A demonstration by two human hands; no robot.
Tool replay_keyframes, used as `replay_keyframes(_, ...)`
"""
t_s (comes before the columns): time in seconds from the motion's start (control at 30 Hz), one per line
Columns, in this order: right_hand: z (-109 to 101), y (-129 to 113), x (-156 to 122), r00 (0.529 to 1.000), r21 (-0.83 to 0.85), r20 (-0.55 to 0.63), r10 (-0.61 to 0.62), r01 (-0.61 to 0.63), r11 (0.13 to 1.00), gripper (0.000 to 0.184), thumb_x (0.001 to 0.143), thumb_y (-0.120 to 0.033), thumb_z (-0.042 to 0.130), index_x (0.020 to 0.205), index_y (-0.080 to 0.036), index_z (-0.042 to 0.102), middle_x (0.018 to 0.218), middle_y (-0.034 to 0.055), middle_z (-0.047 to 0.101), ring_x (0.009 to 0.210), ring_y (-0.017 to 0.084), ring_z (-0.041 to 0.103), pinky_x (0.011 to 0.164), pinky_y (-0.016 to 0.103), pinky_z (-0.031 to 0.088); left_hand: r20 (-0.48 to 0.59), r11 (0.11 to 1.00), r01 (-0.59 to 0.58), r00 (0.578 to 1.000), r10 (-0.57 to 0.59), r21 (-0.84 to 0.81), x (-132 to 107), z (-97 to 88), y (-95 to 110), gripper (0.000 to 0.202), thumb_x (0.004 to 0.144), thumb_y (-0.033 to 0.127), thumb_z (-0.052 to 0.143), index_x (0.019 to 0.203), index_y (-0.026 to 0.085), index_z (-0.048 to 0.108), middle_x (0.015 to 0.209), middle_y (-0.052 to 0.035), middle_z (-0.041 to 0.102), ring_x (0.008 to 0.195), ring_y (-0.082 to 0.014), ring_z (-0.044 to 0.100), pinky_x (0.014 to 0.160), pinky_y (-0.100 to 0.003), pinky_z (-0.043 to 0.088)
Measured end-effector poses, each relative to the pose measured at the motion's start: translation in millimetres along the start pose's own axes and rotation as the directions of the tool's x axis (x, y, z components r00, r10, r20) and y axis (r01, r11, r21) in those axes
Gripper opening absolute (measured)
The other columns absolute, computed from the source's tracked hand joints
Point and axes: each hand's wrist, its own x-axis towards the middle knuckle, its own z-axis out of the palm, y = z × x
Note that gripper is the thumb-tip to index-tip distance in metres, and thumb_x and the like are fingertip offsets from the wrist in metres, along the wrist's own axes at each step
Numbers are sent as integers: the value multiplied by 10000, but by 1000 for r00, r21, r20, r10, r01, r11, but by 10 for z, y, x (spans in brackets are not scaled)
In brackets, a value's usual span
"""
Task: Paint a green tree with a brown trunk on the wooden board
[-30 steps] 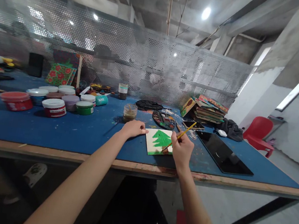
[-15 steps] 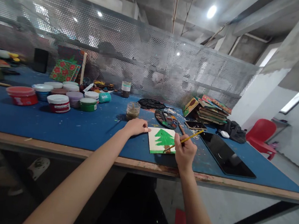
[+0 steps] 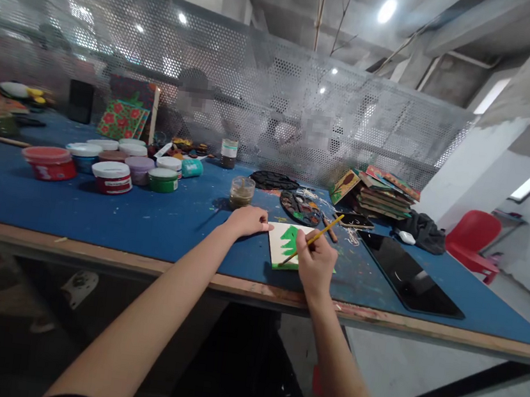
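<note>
A small white canvas board (image 3: pixel 277 238) lies on the blue tabletop, bearing a painted green tree and a green strip along its near edge. My left hand (image 3: pixel 248 222) is closed at the board's left edge, fingertips on its upper left corner. In my right hand (image 3: pixel 317 263) is a thin yellow paintbrush (image 3: pixel 330 226), pinched between the fingers. Its tip meets the lower left part of the board, near the green strip. The right hand covers much of the tree and the board's right side.
A jar of murky water (image 3: pixel 242 193) stands just beyond my left hand. Past the board lies a paint palette (image 3: pixel 300 209). Several paint tubs, such as a red tub (image 3: pixel 49 163), cluster at left. A black tablet (image 3: pixel 410 274) lies at right, before stacked painted boards (image 3: pixel 381 197).
My right hand has moved left and brought the paintbrush tip from the trunk to the lower left of the board. It now hides more of the tree. The left hand stays at the edge.
</note>
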Motion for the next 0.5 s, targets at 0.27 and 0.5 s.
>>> replay_keyframes(0.27, -54, -13, 99, 999, -101, 40, -36, 39, 994, 296, 834, -302, 511, 573, -209, 407, 447, -83, 339, 399, 79, 304, 459, 222, 244, -16, 1000, -7, 1000, 6, -29, 10, 14, -11, 313, 915, 405, 552, 1099, 155, 589, 1098, -76, 613, 963, -203, 608, 843, -413, 515)
replay_keyframes(0.5, 116, -158, 33, 992, -102, 113, -56, 68, 992, 314, 844, -317, 492, 565, -213, 394, 446, -82, 342, 402, 81, 321, 457, 215, 255, -12, 1000, -11, 1000, 11, -9, 3, 13, 1, 314, 918, 408, 547, 1100, 155, 589, 1094, -77, 614, 961, -202, 609, 843, -413, 515)
